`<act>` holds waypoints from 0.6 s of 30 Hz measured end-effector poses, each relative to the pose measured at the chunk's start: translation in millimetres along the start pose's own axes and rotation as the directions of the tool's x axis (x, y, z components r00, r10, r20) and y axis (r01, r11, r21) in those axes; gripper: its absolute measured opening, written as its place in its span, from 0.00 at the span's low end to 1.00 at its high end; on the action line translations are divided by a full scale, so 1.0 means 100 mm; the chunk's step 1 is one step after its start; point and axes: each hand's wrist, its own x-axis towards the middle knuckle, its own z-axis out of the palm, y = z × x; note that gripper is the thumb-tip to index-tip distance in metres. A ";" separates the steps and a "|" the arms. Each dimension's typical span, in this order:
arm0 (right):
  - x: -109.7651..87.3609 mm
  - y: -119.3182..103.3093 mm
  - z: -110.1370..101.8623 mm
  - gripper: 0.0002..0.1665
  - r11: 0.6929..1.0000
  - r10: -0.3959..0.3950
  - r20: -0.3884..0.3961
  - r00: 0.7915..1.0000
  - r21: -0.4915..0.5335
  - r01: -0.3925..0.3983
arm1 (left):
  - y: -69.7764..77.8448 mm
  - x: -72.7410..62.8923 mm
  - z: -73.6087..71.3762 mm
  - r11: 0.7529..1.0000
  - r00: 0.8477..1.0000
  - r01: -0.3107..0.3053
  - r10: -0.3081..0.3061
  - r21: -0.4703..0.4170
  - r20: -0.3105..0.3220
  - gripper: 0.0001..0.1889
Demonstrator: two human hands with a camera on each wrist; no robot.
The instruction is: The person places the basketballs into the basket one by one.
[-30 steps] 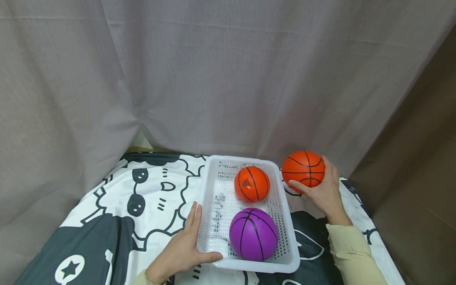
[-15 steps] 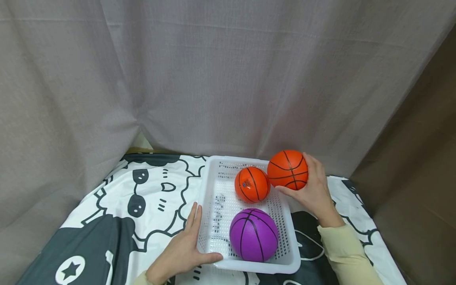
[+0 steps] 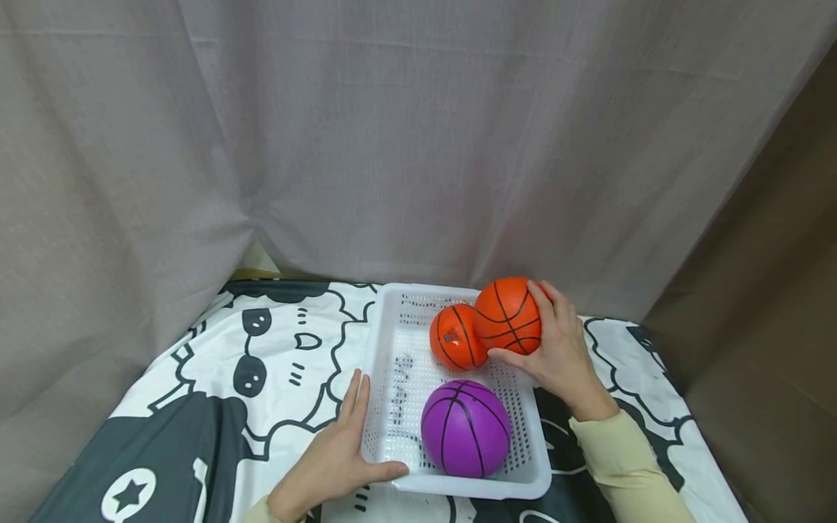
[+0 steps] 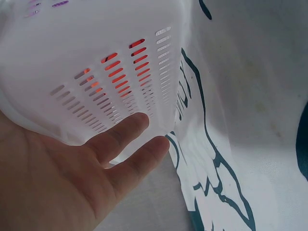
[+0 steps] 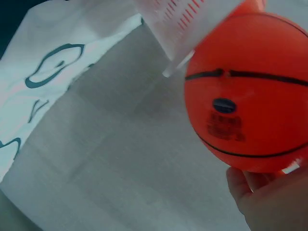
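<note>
In the head view my right hand (image 3: 559, 356) grips an orange basketball (image 3: 508, 317) over the far right corner of a white plastic basket (image 3: 386, 349). This ball partly overlaps a smaller orange basketball (image 3: 453, 338) that lies inside the basket. A purple basketball (image 3: 466, 430) sits in the near part of the same basket. My left hand (image 3: 336, 454) rests at the basket's near left corner, fingers straight along the side and thumb at the rim. The left wrist view shows its fingers (image 4: 130, 137) against the slotted wall. In the right wrist view the gripped ball (image 5: 250, 96) hides most fingers.
The basket stands on a black and white cartoon-print cloth (image 3: 281, 356). A grey curtain (image 3: 418, 145) hangs right behind it, and a brown drape (image 3: 758, 349) closes off the right side.
My right hand has carried the orange basketball leftward, from outside the basket's right edge to above its far right corner. My left hand and the other balls stay put.
</note>
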 end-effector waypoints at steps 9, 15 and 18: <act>-0.05 -0.09 -0.07 0.45 0.988 -0.020 0.081 0.996 0.154 0.007 | 0.01 0.00 -0.01 1.000 1.000 0.011 -0.011 0.012 -0.004 0.72; -0.09 -0.11 -0.09 0.35 0.984 0.001 0.098 0.995 0.178 -0.018 | 0.01 0.01 -0.01 1.000 1.000 0.023 -0.023 -0.001 0.017 0.72; -0.09 -0.09 -0.10 0.32 0.991 0.027 0.129 0.991 0.123 -0.043 | 0.01 0.01 -0.01 1.000 0.999 0.026 -0.026 -0.005 0.022 0.72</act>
